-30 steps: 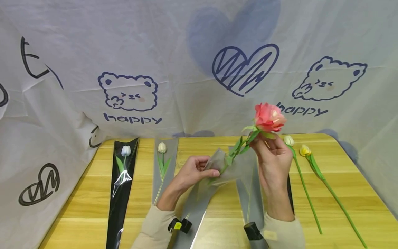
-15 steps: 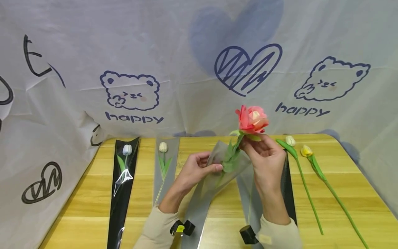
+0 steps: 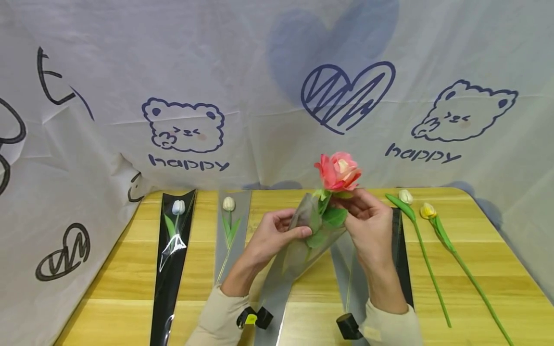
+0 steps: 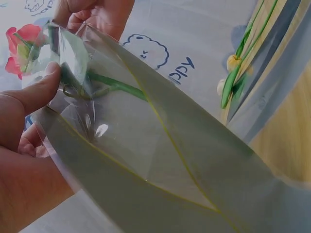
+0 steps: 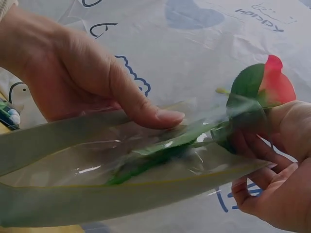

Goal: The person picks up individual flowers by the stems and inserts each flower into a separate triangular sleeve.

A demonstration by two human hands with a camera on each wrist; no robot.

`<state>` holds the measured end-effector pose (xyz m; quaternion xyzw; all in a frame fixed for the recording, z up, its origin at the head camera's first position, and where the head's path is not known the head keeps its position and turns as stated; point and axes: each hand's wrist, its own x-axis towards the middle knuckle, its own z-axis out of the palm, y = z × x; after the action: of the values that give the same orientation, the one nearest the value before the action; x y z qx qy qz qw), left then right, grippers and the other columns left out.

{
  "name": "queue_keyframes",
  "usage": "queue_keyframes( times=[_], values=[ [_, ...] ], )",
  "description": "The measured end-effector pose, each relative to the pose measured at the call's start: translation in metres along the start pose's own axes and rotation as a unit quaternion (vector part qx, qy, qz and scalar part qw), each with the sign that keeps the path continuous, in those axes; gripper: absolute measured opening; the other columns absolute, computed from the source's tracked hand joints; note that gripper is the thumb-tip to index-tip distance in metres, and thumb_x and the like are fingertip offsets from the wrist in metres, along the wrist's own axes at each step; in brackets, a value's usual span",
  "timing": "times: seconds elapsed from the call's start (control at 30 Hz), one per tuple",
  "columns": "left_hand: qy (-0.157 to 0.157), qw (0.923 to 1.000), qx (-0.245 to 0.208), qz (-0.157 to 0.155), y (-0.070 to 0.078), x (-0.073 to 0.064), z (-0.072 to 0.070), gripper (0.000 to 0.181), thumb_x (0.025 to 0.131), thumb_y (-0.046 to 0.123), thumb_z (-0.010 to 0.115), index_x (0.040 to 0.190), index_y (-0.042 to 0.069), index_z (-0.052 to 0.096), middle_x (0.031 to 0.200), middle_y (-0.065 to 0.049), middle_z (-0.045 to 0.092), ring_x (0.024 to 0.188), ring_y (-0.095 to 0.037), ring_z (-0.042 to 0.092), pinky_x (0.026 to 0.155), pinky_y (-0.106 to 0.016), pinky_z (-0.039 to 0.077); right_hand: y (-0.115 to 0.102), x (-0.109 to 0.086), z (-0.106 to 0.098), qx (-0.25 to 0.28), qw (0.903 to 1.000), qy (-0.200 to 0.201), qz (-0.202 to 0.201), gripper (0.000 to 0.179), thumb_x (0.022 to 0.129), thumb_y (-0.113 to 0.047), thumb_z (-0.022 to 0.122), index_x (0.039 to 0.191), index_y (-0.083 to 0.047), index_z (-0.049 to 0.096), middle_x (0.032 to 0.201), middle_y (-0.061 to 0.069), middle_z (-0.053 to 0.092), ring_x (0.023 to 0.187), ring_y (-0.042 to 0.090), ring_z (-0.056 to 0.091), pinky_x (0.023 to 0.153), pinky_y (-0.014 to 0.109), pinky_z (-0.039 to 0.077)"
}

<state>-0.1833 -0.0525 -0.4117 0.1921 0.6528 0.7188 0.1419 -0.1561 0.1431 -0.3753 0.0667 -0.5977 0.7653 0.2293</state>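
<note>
A pink artificial rose [image 3: 339,172] stands tilted, its bloom above the mouth of a grey-edged clear flower sleeve [image 3: 298,262]. My left hand [image 3: 269,238] grips the sleeve near its mouth, thumb on the front film and fingers behind. My right hand [image 3: 371,228] pinches the rose just below the bloom, beside the sleeve's right edge. In the left wrist view the green stem [image 4: 119,87] and leaves show through the clear film. From the right wrist view, one pointed corner of the sleeve [image 5: 233,172] reaches my right fingers, and leaves [image 5: 180,141] lie inside.
On the wooden table [image 3: 311,312], a black sleeve [image 3: 166,288] and a grey sleeve [image 3: 238,206] each hold a white tulip at left. Another grey sleeve [image 3: 342,259] and a black one [image 3: 402,259] lie under my right arm. White [image 3: 405,196] and yellow tulips [image 3: 427,210] lie loose at right.
My right hand has moved left and slightly down with the rose; its stem and leaves have slid deeper into the sleeve. My left hand has stayed nearly in place, holding the sleeve.
</note>
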Motion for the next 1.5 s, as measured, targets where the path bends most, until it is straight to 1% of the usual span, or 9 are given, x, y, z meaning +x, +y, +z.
queue_keyframes(
  times=[0.23, 0.37, 0.5, 0.63, 0.83, 1.1, 1.27, 1.37, 1.5],
  values=[
    [-0.064, 0.9978, 0.007, -0.012, 0.000, -0.004, -0.004, 0.050, 0.104, 0.012, 0.062, 0.148, -0.005, 0.048, 0.134, -0.021, 0.063, 0.114, -0.020, 0.064, 0.096, -0.033, 0.051, -0.001, 0.000, 0.001, 0.001, 0.9996, 0.019, -0.020, 0.035, 0.083, 0.026, 0.065, 0.112, 0.008, 0.072, 0.098, 0.003, 0.076, 0.091, 0.015, 0.074, 0.082, 0.027, 0.058],
    [-0.117, 0.9931, 0.005, -0.004, -0.001, -0.006, -0.006, 0.056, 0.111, 0.024, 0.048, 0.158, -0.002, 0.032, 0.155, -0.021, 0.043, 0.140, -0.026, 0.045, 0.115, -0.040, 0.036, -0.002, 0.000, 0.002, 0.017, 0.9985, 0.041, -0.033, 0.036, 0.083, 0.025, 0.066, 0.114, 0.008, 0.073, 0.099, 0.004, 0.077, 0.091, 0.015, 0.074, 0.081, 0.027, 0.058],
    [-0.147, 0.9884, -0.037, -0.006, -0.001, -0.008, -0.005, 0.053, 0.114, 0.028, 0.034, 0.155, -0.006, 0.035, 0.150, -0.018, 0.048, 0.134, -0.022, 0.050, 0.110, -0.040, 0.042, -0.005, 0.000, 0.003, 0.017, 0.9992, 0.020, -0.029, 0.037, 0.083, 0.025, 0.066, 0.113, 0.005, 0.074, 0.098, 0.004, 0.077, 0.090, 0.015, 0.074, 0.077, 0.026, 0.059],
    [-0.123, 0.9912, -0.049, -0.005, 0.000, -0.009, -0.002, 0.052, 0.114, 0.028, 0.029, 0.138, -0.014, 0.048, 0.124, -0.009, 0.061, 0.113, -0.016, 0.059, 0.098, -0.033, 0.049, -0.010, 0.002, 0.004, -0.038, 0.9985, -0.028, -0.028, 0.030, 0.083, 0.022, 0.070, 0.109, 0.007, 0.074, 0.096, 0.002, 0.077, 0.086, 0.013, 0.073, 0.078, 0.024, 0.058],
    [-0.086, 0.9956, -0.009, 0.036, 0.006, -0.010, -0.002, 0.049, 0.114, 0.025, 0.031, 0.124, -0.016, 0.056, 0.116, -0.007, 0.063, 0.111, -0.017, 0.058, 0.097, -0.031, 0.048, -0.021, 0.012, 0.005, -0.174, 0.9820, -0.071, -0.023, 0.016, 0.083, 0.008, 0.078, 0.099, 0.005, 0.075, 0.087, -0.007, 0.072, 0.078, 0.016, 0.059, 0.071, 0.025, 0.045],
    [-0.080, 0.9951, -0.042, 0.039, 0.011, -0.011, -0.002, 0.046, 0.114, 0.026, 0.033, 0.115, -0.014, 0.058, 0.105, -0.003, 0.065, 0.097, -0.015, 0.063, 0.087, -0.029, 0.052, -0.030, 0.018, -0.002, -0.151, 0.9838, -0.089, 0.037, 0.034, 0.085, 0.011, 0.075, 0.119, 0.010, 0.069, 0.099, -0.010, 0.076, 0.094, 0.011, 0.070, 0.081, 0.022, 0.056],
    [-0.079, 0.9943, -0.057, 0.042, 0.013, -0.010, -0.002, 0.042, 0.113, 0.023, 0.040, 0.136, -0.009, 0.055, 0.127, -0.015, 0.063, 0.109, -0.014, 0.062, 0.094, -0.029, 0.051, -0.034, 0.021, -0.002, -0.145, 0.9865, -0.072, 0.021, 0.033, 0.083, 0.015, 0.072, 0.115, 0.010, 0.069, 0.097, -0.011, 0.076, 0.091, 0.012, 0.070, 0.079, 0.021, 0.055],
    [-0.076, 0.9949, -0.049, 0.044, 0.015, -0.010, -0.002, 0.048, 0.112, 0.022, 0.043, 0.151, -0.007, 0.043, 0.144, -0.022, 0.054, 0.120, -0.014, 0.058, 0.102, -0.030, 0.047, -0.036, 0.019, 0.000, -0.190, 0.9788, -0.078, 0.001, 0.026, 0.083, 0.011, 0.074, 0.108, 0.007, 0.072, 0.090, -0.008, 0.073, 0.084, 0.014, 0.065, 0.074, 0.020, 0.052],
    [-0.062, 0.9964, -0.045, 0.037, 0.017, -0.010, 0.000, 0.047, 0.112, 0.016, 0.042, 0.153, -0.007, 0.039, 0.152, -0.024, 0.046, 0.131, -0.018, 0.051, 0.107, -0.030, 0.043, -0.035, 0.015, 0.005, -0.245, 0.9645, -0.097, -0.015, 0.012, 0.084, 0.007, 0.075, 0.094, 0.002, 0.071, 0.081, 0.005, 0.064, 0.078, 0.020, 0.054, 0.068, 0.025, 0.042]
  ],
)
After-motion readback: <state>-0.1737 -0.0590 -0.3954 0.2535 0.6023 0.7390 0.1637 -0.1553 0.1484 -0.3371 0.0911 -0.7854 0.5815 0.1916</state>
